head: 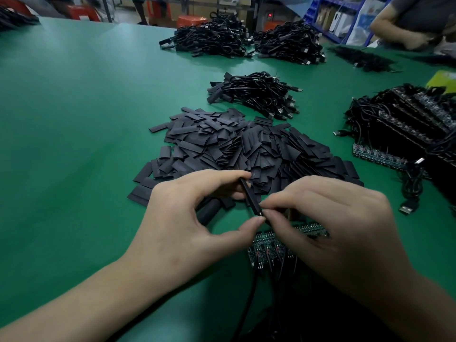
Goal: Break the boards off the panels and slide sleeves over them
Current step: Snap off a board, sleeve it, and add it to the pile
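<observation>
My left hand (187, 218) pinches a flat black sleeve (249, 196) between thumb and forefinger, edge-on to the camera. My right hand (330, 223) pinches the sleeve's near end, fingertips meeting those of the left hand; what it holds inside is hidden. Under my hands lies a dark panel of boards (269, 248) with red and black wires running toward me. A big heap of loose black sleeves (237, 146) spreads just beyond my hands.
Stacked panels with cables (404, 129) stand at the right, a USB plug (406, 209) lying near them. Piles of black cables (259, 95) (214, 38) (288, 43) sit farther back. Another person's arm (394, 33) is at the far right. Green table mat (74, 119) all around.
</observation>
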{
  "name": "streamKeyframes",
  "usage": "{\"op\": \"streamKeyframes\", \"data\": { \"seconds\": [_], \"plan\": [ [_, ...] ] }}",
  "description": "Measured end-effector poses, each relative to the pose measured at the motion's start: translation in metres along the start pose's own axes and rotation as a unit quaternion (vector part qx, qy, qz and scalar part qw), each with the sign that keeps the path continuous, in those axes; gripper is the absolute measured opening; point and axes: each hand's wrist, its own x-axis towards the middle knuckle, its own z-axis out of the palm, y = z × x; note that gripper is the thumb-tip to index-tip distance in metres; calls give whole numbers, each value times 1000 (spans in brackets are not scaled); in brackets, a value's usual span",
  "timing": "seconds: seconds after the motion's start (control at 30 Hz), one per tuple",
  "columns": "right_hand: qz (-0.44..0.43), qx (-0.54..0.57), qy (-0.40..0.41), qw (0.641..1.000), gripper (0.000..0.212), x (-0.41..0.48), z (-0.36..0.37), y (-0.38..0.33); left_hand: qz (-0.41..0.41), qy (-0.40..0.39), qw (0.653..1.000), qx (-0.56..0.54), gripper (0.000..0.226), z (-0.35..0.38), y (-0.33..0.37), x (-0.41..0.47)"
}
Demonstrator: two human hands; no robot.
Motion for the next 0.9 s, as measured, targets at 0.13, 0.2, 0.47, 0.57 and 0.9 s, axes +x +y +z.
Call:
{"op": "streamKeyframes", "data": {
  "seconds": [0.13,0.2,0.47,0.57,0.9],
  "plan": [
    [3,-6,-2,1000,10,-3,6,8,31,1,1000,0,51,3,-14,-1],
    [15,23,-3,1000,9,-4,8,6,38,6,999,1,51,2,-12,0],
    [88,86,-45,991,6,-4,9,9,-4,48,997,-57,48,4,-16,1],
    [100,51,-91,990,16,-4,6,16,-41,84,990,-108,43,4,-21,3],
    [163,54,-79,982,14,-3,5,21,-71,114,984,-119,70,5,-29,6]
  ]
}}
